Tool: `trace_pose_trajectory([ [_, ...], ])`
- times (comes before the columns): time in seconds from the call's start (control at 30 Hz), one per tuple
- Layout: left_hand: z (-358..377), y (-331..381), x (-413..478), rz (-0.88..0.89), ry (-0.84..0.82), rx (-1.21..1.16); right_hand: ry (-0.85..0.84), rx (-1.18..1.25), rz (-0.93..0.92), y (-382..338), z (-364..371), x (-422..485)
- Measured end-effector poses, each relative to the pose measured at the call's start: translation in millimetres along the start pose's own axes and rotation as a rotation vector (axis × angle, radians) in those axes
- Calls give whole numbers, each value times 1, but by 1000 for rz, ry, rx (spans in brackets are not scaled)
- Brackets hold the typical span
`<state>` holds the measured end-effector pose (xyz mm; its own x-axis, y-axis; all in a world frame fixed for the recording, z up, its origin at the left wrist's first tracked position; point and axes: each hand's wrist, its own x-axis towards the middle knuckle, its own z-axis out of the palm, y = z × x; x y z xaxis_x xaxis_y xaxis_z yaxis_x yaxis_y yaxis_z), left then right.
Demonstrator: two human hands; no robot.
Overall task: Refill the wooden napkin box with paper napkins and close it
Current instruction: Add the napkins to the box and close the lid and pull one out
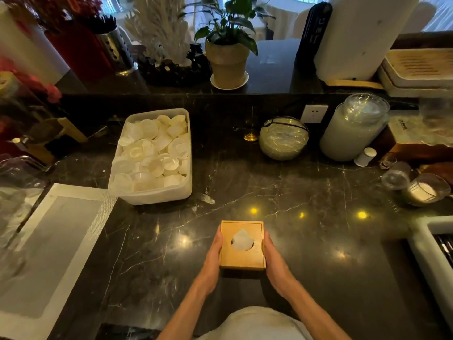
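A square wooden napkin box [242, 256] stands on the dark marble counter [318, 241], near its front edge in the middle. Its lid is on, and a white paper napkin [242, 239] pokes up through the round hole in the top. My left hand [213, 253] presses flat against the box's left side. My right hand [272, 256] presses against its right side. Both hands hold the box between them.
A translucent tub [157, 195] of small plastic cups sits behind and left of the box. A white mat [49, 241] lies at the far left. A bagged stack of lids [283, 138], a tall lid stack [353, 128] and small cups [425, 190] stand at the right. A potted plant [229, 62] is on the raised ledge.
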<state>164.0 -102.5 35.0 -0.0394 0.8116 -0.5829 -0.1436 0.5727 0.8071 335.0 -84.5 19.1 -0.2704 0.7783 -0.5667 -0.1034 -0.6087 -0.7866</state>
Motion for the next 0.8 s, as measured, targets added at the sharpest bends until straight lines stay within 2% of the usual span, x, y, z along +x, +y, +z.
trace_pose_trajectory([
  [0.3, 14, 77, 97, -18, -27, -6, 21, 70, 1, -99, -6, 86],
  [0.47, 13, 116, 149, -55, 1, -35, 10, 108, 17, -133, -3, 137],
  [0.8, 0, 166, 250, 21, 17, 0, -3, 160, 8, -186, -1, 235],
])
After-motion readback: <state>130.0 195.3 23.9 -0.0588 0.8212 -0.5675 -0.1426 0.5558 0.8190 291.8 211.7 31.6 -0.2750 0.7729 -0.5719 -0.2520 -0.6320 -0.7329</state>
